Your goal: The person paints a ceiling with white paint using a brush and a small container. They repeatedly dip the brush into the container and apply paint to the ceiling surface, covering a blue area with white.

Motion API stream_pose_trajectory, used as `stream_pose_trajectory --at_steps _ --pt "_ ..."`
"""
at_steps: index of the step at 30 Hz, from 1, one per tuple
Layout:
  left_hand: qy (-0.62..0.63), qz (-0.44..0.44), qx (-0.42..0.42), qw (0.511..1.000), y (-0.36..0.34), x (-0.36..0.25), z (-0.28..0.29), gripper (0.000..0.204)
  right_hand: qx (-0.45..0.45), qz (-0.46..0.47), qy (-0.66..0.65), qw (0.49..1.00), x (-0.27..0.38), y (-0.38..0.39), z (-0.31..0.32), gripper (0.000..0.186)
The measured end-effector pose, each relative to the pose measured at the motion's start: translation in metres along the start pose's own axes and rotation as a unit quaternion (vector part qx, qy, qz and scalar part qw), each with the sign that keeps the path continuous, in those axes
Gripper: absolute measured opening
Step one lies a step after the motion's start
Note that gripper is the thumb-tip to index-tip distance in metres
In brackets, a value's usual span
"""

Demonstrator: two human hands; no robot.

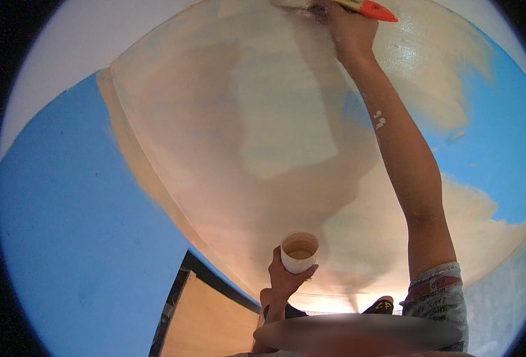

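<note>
At the top centre of the frame, the right hand (349,27) gripped a paintbrush (358,6) with an orange-red handle against the cream-painted wall (263,131). At lower centre, the left hand (287,276) clasped a small white cup (299,251) of cream paint from beneath. Blue wall (84,238) filled the left.

Surface: a wall (263,137) fills the view, curving with the lens.
Wall colour: bright blue (84,226) on the left and far right of the cream patch.
Cream patch: wet cream paint (215,154) covers the wall's middle, edges ragged where it meets the blue.
Lighter block: a paler rectangle (287,119) sits inside the cream patch, near its centre.
Below the patch: a tan board (206,324) with a dark edge.
Floor: not clearly visible.
</note>
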State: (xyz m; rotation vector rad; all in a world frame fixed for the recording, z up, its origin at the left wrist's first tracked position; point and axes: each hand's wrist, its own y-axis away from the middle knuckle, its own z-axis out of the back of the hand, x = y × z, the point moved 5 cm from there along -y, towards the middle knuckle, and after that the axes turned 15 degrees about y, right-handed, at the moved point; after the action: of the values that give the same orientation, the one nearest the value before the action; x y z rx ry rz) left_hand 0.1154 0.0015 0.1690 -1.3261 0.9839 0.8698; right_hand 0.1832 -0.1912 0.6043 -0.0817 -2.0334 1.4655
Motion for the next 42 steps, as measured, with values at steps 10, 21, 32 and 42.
stream_pose_trajectory --at_steps 10,21,32,42 --pt "0.0 0.018 0.01 1.0 0.0 0.006 0.002 0.084 0.06 0.087 0.104 0.989 -0.002 0.029 0.031 0.027" --pt "-0.011 0.005 0.014 1.0 0.001 0.002 -0.006 0.085 0.154 0.276 0.069 0.946 -0.01 0.052 0.025 0.014" --pt "-0.047 0.03 -0.015 0.998 -0.017 0.012 0.002 0.088 0.195 0.401 0.2 0.872 -0.044 0.034 -0.019 0.028" --pt "-0.036 0.03 -0.017 0.999 -0.019 0.019 0.003 0.089 0.264 0.338 0.097 0.898 -0.041 -0.005 -0.037 0.016"
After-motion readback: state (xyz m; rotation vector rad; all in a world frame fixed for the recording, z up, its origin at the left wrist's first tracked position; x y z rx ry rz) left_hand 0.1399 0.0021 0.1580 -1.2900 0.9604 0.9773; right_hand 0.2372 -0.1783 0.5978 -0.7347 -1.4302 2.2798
